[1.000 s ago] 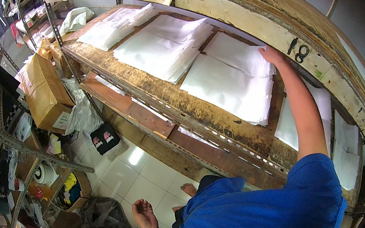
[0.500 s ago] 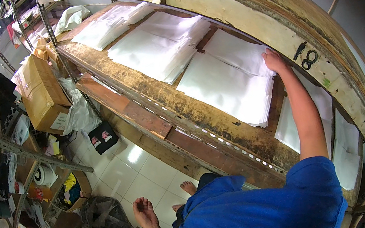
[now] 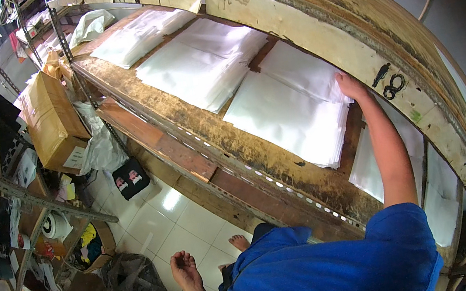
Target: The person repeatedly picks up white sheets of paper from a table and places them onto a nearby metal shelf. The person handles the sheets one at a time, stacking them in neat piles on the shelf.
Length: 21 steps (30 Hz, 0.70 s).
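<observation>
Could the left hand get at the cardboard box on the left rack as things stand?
Probably not: the left hand hangs low and open over the tiled floor, while the cardboard box lies well off, higher up on the left rack.

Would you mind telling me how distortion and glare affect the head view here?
Head view: fisheye bends the wooden shelf edge into an arc, and the corners go black; a bright glare patch sits on the floor tiles; the right hand on the stack of white bags stays sharp.

Right hand (image 3: 351, 86) slightly farther along stack (image 3: 293, 117)
</observation>
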Tool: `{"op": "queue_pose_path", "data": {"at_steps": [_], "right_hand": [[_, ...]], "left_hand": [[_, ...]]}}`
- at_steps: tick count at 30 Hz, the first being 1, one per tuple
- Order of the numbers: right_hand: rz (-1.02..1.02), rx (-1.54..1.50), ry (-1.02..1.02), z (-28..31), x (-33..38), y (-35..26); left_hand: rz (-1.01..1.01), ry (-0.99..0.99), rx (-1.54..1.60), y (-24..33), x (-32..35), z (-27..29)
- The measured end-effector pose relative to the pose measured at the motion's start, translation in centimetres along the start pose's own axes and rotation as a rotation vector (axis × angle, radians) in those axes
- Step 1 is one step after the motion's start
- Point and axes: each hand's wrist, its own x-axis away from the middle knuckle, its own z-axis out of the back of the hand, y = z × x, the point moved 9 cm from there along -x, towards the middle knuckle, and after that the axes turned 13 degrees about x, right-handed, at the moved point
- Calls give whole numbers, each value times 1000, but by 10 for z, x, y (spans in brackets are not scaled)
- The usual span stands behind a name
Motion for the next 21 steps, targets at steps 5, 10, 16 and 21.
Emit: {"op": "queue_pose_path", "data": {"at_steps": [5,10,16,21], "right_hand": [[75,30,154,23,1,1],[125,20,272,63,11,-17],[252,-14,359,117,30,-71],[439,-61,324,158,54,-141]], "left_hand": [[6,-4,-20,0,-2,-1],[-3,-6,-17,1,2,-9],[8,-23,-35,-4,0,-6],[-8,-3,-63,-8,2,-12]]}}
